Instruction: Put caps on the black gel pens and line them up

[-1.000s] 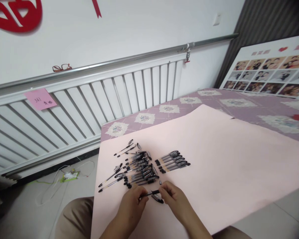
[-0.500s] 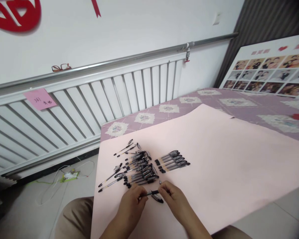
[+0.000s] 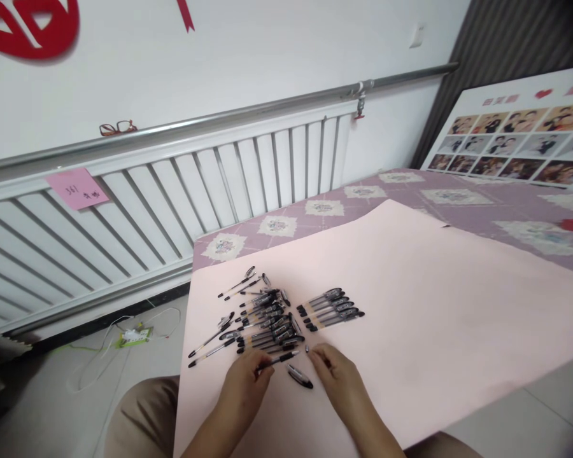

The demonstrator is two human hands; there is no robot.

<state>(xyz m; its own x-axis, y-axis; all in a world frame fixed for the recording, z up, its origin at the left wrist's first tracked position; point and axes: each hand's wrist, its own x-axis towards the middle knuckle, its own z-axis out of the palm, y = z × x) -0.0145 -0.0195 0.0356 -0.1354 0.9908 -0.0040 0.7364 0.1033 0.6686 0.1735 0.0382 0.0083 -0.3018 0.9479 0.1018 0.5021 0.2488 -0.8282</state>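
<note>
Left hand point(image 3: 246, 388) is curled narrow, fingertips pinched on a thin black pen point(image 3: 277, 360) at its left end; the pen lies almost flat, tip end pointing right, just over the pink sheet point(image 3: 434, 305) near its front edge. Whether the pen body touches the sheet, can't tell.

Right hand point(image 3: 337, 378) is half open, fingers loosely bent and resting on the sheet, gripping nothing that I can see. Something small may sit under the fingertips, too small to make out. A tiny dark piece point(image 3: 307, 348) lies on the sheet just beyond that hand.

A black cap point(image 3: 300, 376) lies loose on the sheet between the two hands, apart from both.

Behind the hands, toward the sheet's left edge: a jumbled pile of pens point(image 3: 262, 321), several strays fanned out to its left. Just right of the pile, a neat row of capped pens point(image 3: 332, 308), side by side, parallel.

The sheet covers a bed point(image 3: 482, 210) with a purple patterned cover, the back corner of the sheet curling up slightly.

Cut off: both forearms leave the frame at the bottom, the knees point(image 3: 143, 413) are only partly visible under the sheet's front-left corner. Pens within the pile overlap, so individual ones are hard to separate.
</note>
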